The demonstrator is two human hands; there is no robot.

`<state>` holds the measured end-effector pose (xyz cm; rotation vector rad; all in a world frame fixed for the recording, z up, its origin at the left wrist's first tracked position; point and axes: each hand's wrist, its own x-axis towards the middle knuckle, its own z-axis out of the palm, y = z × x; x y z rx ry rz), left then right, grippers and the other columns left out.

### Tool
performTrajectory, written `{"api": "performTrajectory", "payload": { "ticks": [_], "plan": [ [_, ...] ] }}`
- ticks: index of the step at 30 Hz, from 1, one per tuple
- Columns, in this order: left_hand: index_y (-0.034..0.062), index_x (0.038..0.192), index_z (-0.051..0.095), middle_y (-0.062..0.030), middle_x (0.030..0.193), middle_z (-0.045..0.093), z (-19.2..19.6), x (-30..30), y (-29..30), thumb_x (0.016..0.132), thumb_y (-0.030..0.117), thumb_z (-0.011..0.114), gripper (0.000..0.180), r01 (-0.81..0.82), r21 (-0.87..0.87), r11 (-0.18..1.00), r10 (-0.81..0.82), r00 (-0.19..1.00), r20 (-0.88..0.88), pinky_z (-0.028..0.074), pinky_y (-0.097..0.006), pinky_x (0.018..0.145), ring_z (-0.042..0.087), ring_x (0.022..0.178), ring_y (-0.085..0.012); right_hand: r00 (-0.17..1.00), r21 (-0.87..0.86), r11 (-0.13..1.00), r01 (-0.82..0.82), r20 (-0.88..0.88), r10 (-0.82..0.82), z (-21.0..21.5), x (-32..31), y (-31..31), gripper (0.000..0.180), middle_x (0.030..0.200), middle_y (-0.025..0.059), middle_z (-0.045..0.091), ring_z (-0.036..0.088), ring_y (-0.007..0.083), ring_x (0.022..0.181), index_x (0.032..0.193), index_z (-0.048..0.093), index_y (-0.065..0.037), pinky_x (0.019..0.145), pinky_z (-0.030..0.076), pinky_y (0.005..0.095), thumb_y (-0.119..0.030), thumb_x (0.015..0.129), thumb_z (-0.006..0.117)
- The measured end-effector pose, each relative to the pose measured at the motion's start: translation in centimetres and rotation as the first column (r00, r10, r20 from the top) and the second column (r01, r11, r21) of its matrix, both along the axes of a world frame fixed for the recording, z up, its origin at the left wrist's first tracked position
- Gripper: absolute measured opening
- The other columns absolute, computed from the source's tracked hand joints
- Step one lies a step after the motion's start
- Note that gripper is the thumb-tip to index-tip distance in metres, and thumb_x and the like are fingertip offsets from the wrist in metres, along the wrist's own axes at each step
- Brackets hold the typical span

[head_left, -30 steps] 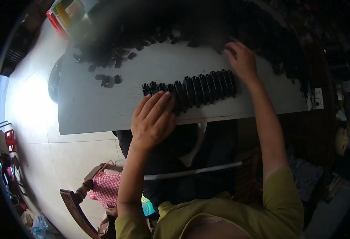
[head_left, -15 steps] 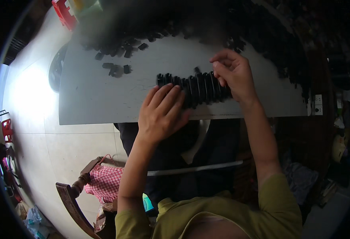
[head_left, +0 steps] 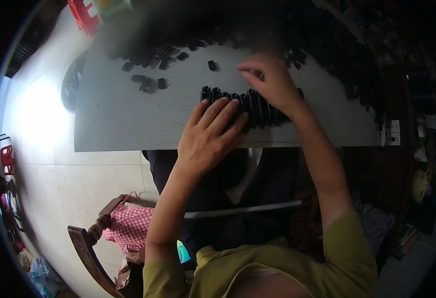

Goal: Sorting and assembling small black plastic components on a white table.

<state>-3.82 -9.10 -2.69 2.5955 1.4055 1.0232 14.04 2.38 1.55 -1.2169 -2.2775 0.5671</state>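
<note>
Right now, a row of black pieces (head_left: 258, 111) lies on the grey table (head_left: 128, 119), close to its near edge. The long way of the row goes from left to right, and its thin pieces stand side by side.

The left hand (head_left: 203, 136) comes in from the near side of the row and rests on its left end, fingers spread over the tops. Its thumb is hidden, so I can't tell if it squeezes the pieces.

The right hand (head_left: 272, 82) is up over the right part of the row, fingers bent, tips past the far side. I can't tell if they pinch anything.

One small black block (head_left: 211, 65) sits alone past the far side of the row, near its left end. It is left of the right hand's fingertips, with a gap between, and those tips are nearer to it than the left hand's. Past the far side and right end of the row spreads a big dark heap (head_left: 337, 69).
</note>
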Motion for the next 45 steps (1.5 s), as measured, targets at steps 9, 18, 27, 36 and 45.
{"api": "performTrajectory", "payload": {
  "ticks": [9,18,27,36,45],
  "plan": [
    [0.0090,0.110,0.065,-0.0097,0.123,0.058,-0.6,0.2,0.2,0.077,0.021,0.069,0.036,-0.014,0.062,0.998,0.009,0.996,0.089,0.043,-0.042,0.099,0.054,0.117,-0.0258,0.992,0.166,0.984,-0.071,0.116,0.052,-2.4,-4.9,2.4,0.021,0.096,0.0142,0.063,0.063,0.0303,0.085,0.100,0.067,-0.001,0.075,0.051,0.0357,-0.006,0.080,0.067],
    [0.0045,0.104,0.066,-0.0108,0.115,0.061,-0.8,-0.2,-0.2,0.073,0.018,0.069,0.034,-0.085,0.090,0.992,0.064,0.975,0.215,0.049,-0.038,0.089,0.058,0.108,-0.0276,0.964,-0.296,0.945,0.137,-0.182,-0.196,2.6,-2.0,-0.6,0.014,0.083,0.0075,0.066,0.067,0.0159,0.070,0.098,0.065,0.001,0.063,0.054,0.0273,-0.001,0.084,0.064],
    [0.0059,0.106,0.066,-0.0086,0.116,0.061,-0.8,-0.3,0.0,0.073,0.019,0.069,0.035,-0.006,0.095,0.995,-0.006,0.992,0.128,0.048,-0.039,0.091,0.057,0.110,-0.0274,0.997,0.117,0.993,0.028,0.066,-0.036,1.1,-0.3,-4.9,0.023,0.086,0.0096,0.062,0.062,0.0203,0.072,0.103,0.070,-0.002,0.063,0.049,0.0291,0.002,0.082,0.062],
    [0.0061,0.102,0.067,-0.0075,0.113,0.061,-0.5,-0.2,0.1,0.072,0.018,0.069,0.032,-0.010,0.100,0.995,-0.004,0.990,0.139,0.048,-0.038,0.090,0.057,0.109,-0.0272,0.894,0.290,0.954,0.071,0.405,-0.189,1.4,-3.0,-5.6,0.005,0.082,0.0096,0.060,0.064,0.0283,0.072,0.080,0.066,-0.004,0.062,0.052,0.0379,-0.007,0.075,0.067],
    [0.0055,0.100,0.066,-0.0068,0.110,0.061,-0.3,-0.3,0.2,0.072,0.016,0.069,0.031,-0.005,0.102,0.995,-0.013,0.985,0.172,0.048,-0.037,0.088,0.058,0.106,-0.0269,0.777,0.296,0.954,0.045,0.590,-0.219,2.1,-4.3,-6.2,0.006,0.080,0.0112,0.059,0.066,0.0283,0.068,0.072,0.063,-0.004,0.058,0.053,0.0386,-0.008,0.074,0.066]
  ]
}}
